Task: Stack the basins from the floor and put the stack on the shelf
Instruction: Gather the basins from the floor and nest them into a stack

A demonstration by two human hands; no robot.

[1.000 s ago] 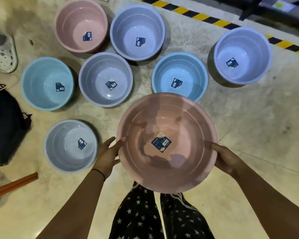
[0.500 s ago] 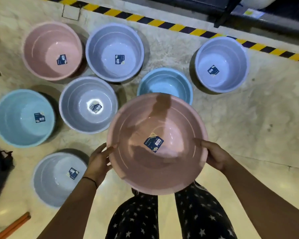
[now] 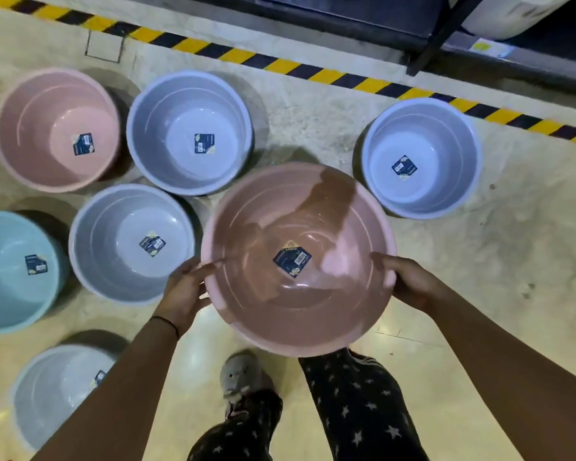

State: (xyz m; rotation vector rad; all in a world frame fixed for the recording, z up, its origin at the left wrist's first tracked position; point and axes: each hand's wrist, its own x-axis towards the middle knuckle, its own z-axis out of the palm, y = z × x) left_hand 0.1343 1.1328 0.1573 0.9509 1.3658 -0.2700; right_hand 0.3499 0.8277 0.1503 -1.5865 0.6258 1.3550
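Gripping the pink basin (image 3: 298,261) by opposite rims, left hand (image 3: 183,291) and right hand (image 3: 413,284) hold it above the floor (image 3: 479,261) — stacking seemingly barely begun, six basins left, shelf (image 3: 346,15) waiting.

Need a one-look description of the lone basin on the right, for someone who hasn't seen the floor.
Start at the yellow-and-black striped floor tape running along the dark shelf base. Just below its right stretch sits a pale lilac round plastic basin with a dark label inside. Unlike the clustered basins on the left, it stands alone, right of the large pink plastic basin held by both hands.
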